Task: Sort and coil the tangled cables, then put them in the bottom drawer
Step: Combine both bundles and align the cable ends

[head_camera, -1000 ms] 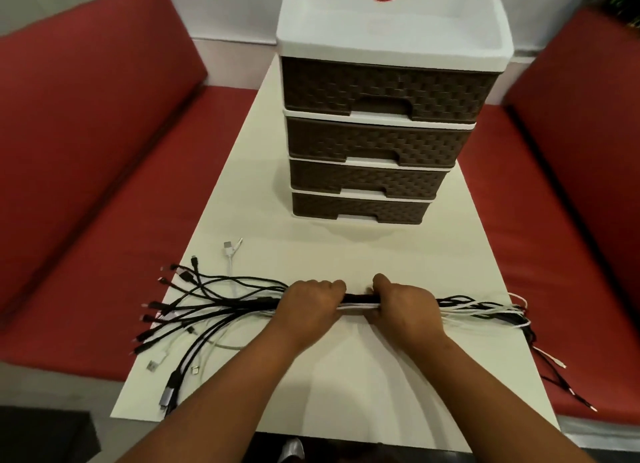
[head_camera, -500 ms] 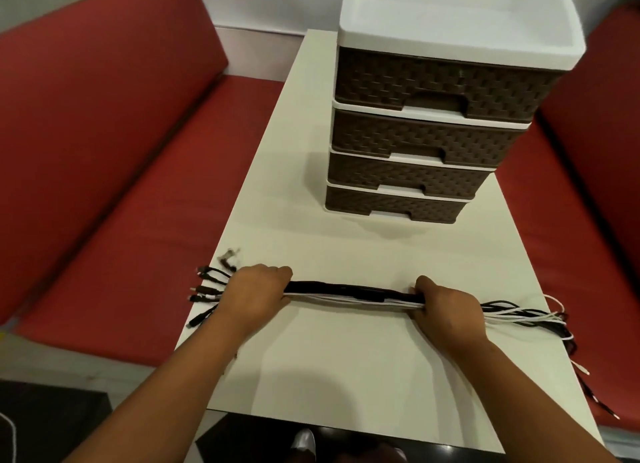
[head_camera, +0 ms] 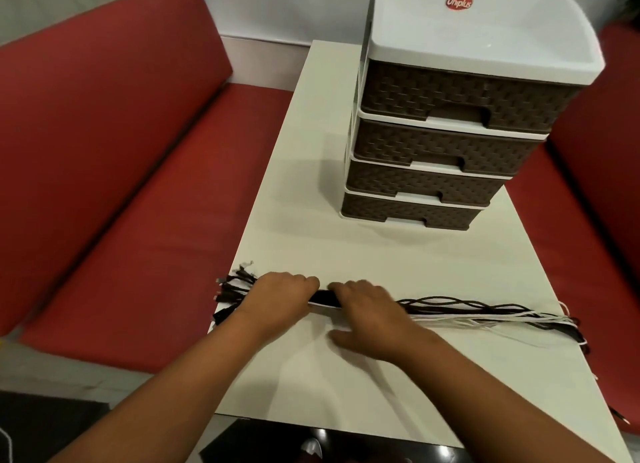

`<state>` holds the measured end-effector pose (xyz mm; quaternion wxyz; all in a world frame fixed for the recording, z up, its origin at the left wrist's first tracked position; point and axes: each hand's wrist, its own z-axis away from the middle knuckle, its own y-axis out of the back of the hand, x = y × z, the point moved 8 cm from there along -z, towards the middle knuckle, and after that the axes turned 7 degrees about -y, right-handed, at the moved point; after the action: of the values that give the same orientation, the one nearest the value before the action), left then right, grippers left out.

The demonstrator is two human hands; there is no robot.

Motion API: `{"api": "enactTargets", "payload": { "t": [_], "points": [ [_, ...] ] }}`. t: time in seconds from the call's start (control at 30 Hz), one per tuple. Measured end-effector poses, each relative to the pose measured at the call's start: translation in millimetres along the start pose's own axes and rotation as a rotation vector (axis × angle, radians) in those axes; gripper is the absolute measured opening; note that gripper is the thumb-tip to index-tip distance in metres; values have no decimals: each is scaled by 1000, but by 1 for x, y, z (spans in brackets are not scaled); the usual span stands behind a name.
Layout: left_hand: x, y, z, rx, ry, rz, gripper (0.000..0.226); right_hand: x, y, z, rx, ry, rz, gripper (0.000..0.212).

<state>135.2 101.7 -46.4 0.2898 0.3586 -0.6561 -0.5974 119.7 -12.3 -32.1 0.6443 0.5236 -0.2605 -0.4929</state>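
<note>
The left hand [head_camera: 280, 298] is curled over a bundle of cables [head_camera: 460, 312], clamping it against the table [head_camera: 381, 254], knuckles up. The right hand [head_camera: 367, 310] lies just beside it, almost touching, its fingers draped over the same bundle with the thumb spread out toward the person; whether its fingers actually close round the strands cannot be told. Between the two hands a short stretch of black and white cable shows.

Beyond the left hand, the black plug ends [head_camera: 230, 291] fan out at the table's edge, one or two poking past it. Beyond the right hand, the bundle runs on in loose, wavy black and white strands that reach the far edge of the table and droop over it.

Ahead of both hands, well apart from the cables, stands a drawer unit [head_camera: 446, 140] with a white frame and four brown woven-pattern drawers, all closed, the bottom drawer [head_camera: 408, 209] included. Its white top tray carries a red oval label. Red cushioned benches [head_camera: 104, 185] flank the table on either side.
</note>
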Motion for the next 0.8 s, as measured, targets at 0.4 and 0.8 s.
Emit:
{"api": "enactTargets", "payload": {
  "t": [0.4,0.8],
  "points": [
    [-72,34,72,173,285,107,87,-3,-12,18,-393,-238,-921,22],
    [70,3,54,-17,833,2096,86,-1,9,49,-210,-349,-1107,21]
  ]
}}
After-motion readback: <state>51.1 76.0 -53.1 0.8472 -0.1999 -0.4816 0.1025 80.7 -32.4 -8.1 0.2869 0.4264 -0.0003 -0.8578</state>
